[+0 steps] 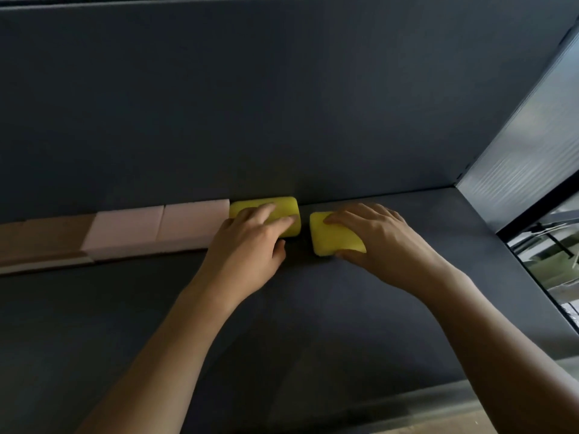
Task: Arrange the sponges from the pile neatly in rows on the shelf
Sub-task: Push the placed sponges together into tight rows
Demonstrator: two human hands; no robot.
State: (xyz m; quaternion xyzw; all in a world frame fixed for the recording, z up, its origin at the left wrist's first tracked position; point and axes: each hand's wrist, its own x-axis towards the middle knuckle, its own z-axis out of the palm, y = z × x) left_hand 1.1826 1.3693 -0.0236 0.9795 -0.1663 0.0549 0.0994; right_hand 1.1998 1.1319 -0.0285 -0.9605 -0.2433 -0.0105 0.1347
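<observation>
Shelf (313, 308): first yellow sponge (282, 204) abuts the right end of the pink sponges (194, 220); left hand (247, 245) presses it, fingers flat. Second yellow sponge (332, 236) lies farther right of that row, skewed, and right hand (385, 242) pinches it between thumb and fingers.

Our left hand (247, 245) covers the near left corner of the left yellow sponge (282, 206), and our right hand (382, 242) hides the right end of the right yellow sponge (332, 236), so we cannot see where that one ends. At the left of the frame the row of pink sponges (159, 228) darkens and runs off the edge. Both forearms (163, 355) are cut by the bottom edge. Below the glass panel (526, 145) at the right edge, shapes blur beyond telling.
</observation>
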